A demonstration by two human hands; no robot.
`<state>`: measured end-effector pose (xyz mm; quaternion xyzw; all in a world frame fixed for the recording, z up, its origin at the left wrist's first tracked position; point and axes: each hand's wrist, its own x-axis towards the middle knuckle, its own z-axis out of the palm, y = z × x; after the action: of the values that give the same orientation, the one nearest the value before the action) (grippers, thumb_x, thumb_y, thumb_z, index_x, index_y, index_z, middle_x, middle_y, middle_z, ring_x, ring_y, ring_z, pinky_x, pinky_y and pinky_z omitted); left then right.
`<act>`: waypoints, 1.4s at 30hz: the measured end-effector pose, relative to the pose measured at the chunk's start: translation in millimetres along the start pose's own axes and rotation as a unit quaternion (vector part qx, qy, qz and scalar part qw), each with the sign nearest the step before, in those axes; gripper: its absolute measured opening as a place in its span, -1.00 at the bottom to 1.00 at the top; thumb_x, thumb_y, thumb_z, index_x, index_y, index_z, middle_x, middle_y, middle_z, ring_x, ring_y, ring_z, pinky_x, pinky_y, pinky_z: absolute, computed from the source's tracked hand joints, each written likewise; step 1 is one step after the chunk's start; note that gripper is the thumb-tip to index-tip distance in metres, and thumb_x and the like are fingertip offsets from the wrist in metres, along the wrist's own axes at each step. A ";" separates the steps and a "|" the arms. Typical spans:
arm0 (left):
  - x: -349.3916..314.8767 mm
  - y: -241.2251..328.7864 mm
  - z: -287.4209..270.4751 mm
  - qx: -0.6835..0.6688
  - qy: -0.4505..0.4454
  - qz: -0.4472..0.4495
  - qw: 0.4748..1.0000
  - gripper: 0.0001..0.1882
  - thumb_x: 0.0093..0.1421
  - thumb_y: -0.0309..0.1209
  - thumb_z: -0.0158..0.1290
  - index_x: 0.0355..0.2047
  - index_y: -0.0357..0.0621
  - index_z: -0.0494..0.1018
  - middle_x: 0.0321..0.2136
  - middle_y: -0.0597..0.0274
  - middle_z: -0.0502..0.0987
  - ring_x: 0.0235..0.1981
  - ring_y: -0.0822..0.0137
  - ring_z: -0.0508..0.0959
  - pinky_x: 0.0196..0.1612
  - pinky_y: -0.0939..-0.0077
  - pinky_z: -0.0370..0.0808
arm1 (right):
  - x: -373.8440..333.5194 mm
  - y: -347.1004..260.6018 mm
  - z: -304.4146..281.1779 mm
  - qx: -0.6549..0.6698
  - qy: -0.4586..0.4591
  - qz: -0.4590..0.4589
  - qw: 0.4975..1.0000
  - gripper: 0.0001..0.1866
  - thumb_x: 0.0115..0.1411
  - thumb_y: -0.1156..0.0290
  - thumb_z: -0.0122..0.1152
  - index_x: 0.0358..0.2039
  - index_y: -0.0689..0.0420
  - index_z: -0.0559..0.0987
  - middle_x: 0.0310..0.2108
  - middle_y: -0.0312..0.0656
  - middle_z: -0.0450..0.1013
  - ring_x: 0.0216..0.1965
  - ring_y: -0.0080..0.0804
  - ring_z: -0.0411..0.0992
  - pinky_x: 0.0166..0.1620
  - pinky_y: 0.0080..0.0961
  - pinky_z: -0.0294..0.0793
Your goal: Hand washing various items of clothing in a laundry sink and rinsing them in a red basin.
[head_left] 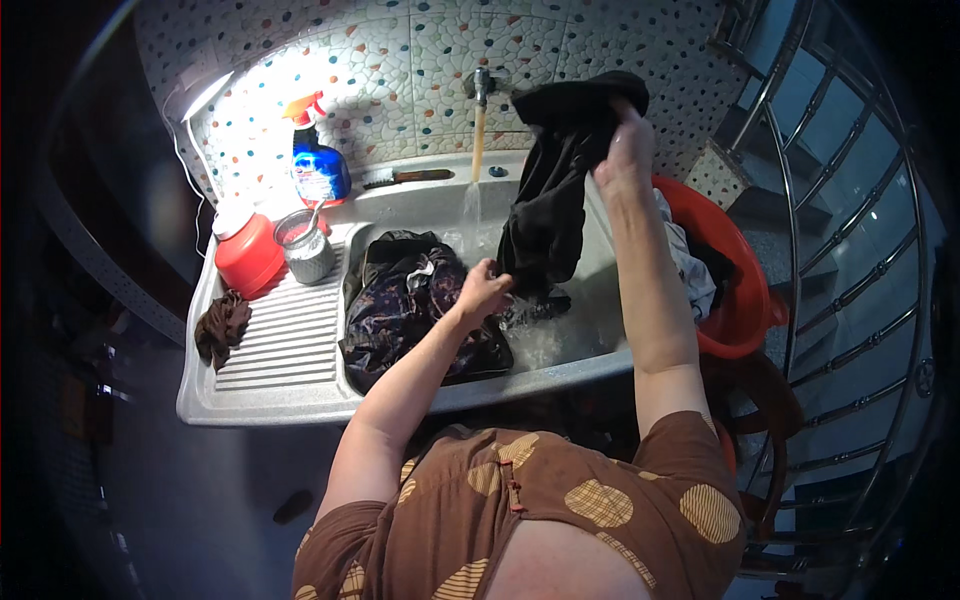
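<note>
A long black garment point(548, 190) hangs over the sink point(600, 255), bunched at its top and dripping toward the water. My right hand point(627, 148) is raised high and closed around its upper end. Lower down, my left hand point(486, 291) is closed at the garment's left edge, its fingertips partly hidden against the dark cloth. Dark patterned clothes point(410, 300) lie heaped in the left part of the basin, beside my left forearm. Water runs from the tap point(482, 90) just left of the garment.
On the ribbed washboard point(285, 345) stand a red tub point(248, 255) and a glass jar point(306, 250); a brown cloth point(222, 327) lies there too. Behind are a blue spray bottle point(318, 165) and a brush point(410, 177). A red basin point(735, 270) with clothes sits right, near metal railings point(850, 280).
</note>
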<state>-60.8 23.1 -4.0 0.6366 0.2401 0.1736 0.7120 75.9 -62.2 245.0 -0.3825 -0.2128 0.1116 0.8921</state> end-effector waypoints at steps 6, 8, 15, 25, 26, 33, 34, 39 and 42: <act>13.8 35.5 -52.7 -0.303 -0.031 0.030 0.952 -0.69 0.15 -0.33 -0.13 -0.36 -0.39 0.45 -0.47 0.00 0.53 -0.47 0.20 0.56 -0.36 0.34 0.55 | 24.1 4.1 -46.8 -0.033 -0.052 0.107 0.992 -0.68 0.20 0.24 -0.02 -0.21 0.23 0.52 -0.23 -0.09 0.49 -0.21 -0.28 0.48 -0.12 -0.34 0.48; 18.8 40.3 -64.6 -0.281 -0.023 0.120 0.952 -0.66 0.18 -0.29 -0.15 -0.30 -0.38 0.42 -0.38 -0.04 0.52 -0.41 0.11 0.56 -0.27 0.19 0.54 | 29.7 22.2 -73.0 -0.229 -0.050 0.148 0.961 -0.61 0.17 0.15 0.03 -0.17 0.23 0.52 -0.22 -0.15 0.48 -0.18 -0.36 0.45 -0.12 -0.40 0.45; 26.2 45.6 -54.5 -0.092 0.166 -0.073 0.979 -0.71 0.04 -0.25 0.01 -0.47 -0.31 0.39 -0.60 0.12 0.39 -0.56 0.23 0.42 -0.50 0.24 0.36 | -11.4 82.9 -124.6 -0.555 -0.143 0.283 0.769 -0.47 0.06 0.15 0.17 -0.09 0.31 0.38 -0.43 0.05 0.46 -0.50 -0.20 0.51 -0.56 -0.40 0.52; -3.0 55.1 18.5 0.172 0.087 0.220 0.956 -0.59 0.20 -0.24 -0.02 -0.61 -0.38 0.43 -0.75 0.20 0.40 -0.66 0.46 0.35 -0.58 0.38 0.32 | -114.4 187.2 -134.1 -0.250 -0.394 0.183 0.866 -0.56 0.14 0.32 0.10 0.02 0.18 0.32 -0.08 -0.20 0.36 -0.02 -0.41 0.32 0.02 -0.38 0.34; -15.9 66.9 29.9 0.205 0.045 0.227 0.951 -0.59 0.20 -0.23 -0.02 -0.60 -0.39 0.43 -0.74 0.11 0.40 -0.66 0.41 0.37 -0.55 0.34 0.33 | -113.9 187.0 -135.9 -0.252 -0.392 0.184 0.866 -0.56 0.14 0.32 0.10 0.02 0.18 0.32 -0.08 -0.20 0.36 -0.02 -0.41 0.32 0.02 -0.38 0.34; -72.1 77.0 56.7 0.306 -0.088 0.299 0.900 -0.57 0.16 -0.20 -0.03 -0.68 -0.33 0.35 -0.67 -0.16 0.41 -0.55 -0.14 0.44 -0.44 0.16 0.37 | -106.2 188.8 -144.7 -0.218 -0.399 0.210 0.866 -0.56 0.15 0.30 0.07 0.02 0.17 0.32 -0.07 -0.19 0.36 -0.01 -0.39 0.31 0.04 -0.37 0.31; -75.7 78.3 55.4 0.317 -0.097 0.307 0.892 -0.59 0.16 -0.21 -0.03 -0.66 -0.32 0.35 -0.66 -0.16 0.41 -0.55 -0.15 0.44 -0.44 0.15 0.37 | -102.3 184.4 -154.1 -0.212 -0.403 0.215 0.864 -0.56 0.15 0.30 0.07 0.02 0.17 0.32 -0.07 -0.18 0.35 0.00 -0.39 0.31 0.04 -0.37 0.31; -78.9 102.8 66.9 0.265 -0.005 0.392 0.881 -0.77 0.10 -0.31 0.05 -0.49 -0.26 0.38 -0.67 -0.09 0.42 -0.59 -0.11 0.46 -0.53 0.20 0.38 | 1.7 150.7 -172.8 -0.192 -0.392 0.224 0.871 -0.56 0.16 0.28 0.05 0.03 0.17 0.32 -0.06 -0.17 0.35 0.01 -0.37 0.30 0.05 -0.37 0.29; -88.8 128.5 65.4 0.234 0.003 0.368 0.900 -0.79 0.07 -0.34 0.07 -0.48 -0.26 0.39 -0.67 -0.06 0.42 -0.61 -0.07 0.46 -0.54 0.27 0.38 | 21.2 137.9 -184.5 -0.180 -0.393 0.234 0.871 -0.56 0.16 0.28 0.03 0.03 0.16 0.32 -0.06 -0.17 0.35 0.01 -0.36 0.29 0.06 -0.36 0.28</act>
<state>-89.7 -63.2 138.8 0.8272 0.0247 0.3638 0.4275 175.5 -77.6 36.7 -0.4995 -0.4666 0.4179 0.5984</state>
